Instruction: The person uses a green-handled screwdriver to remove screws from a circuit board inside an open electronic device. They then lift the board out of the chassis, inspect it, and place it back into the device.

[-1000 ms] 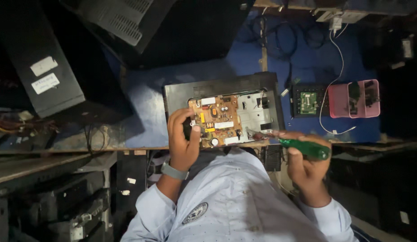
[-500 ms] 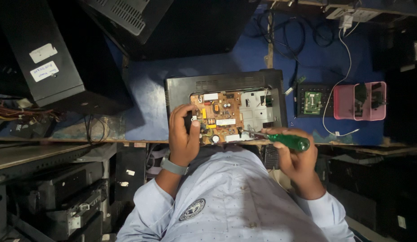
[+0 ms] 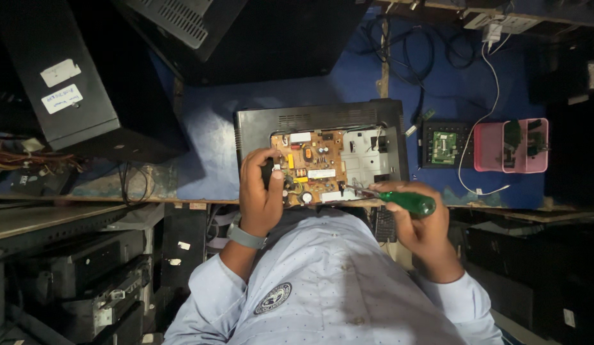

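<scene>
can't see much of what my left hand [image 3: 262, 195] is covering, it sits right over the left edge of the brown circuit board [image 3: 309, 165]. the screwdriver [image 3: 399, 199] tip is too small and dark for me to tell what it touches. my right hand [image 3: 424, 230] hides most of the handle. the dark casing [image 3: 246, 32] up top gets cut off by the frame, and the pink tray [image 3: 509, 145] contents are just murk.

The left hand [image 3: 262, 191] rests on the brown circuit board [image 3: 309, 167] inside an opened black device [image 3: 322, 118] on the blue tabletop [image 3: 207, 128]. The right hand [image 3: 421, 223] holds a green-handled screwdriver [image 3: 405, 202], its tip at the board's edge.
</scene>
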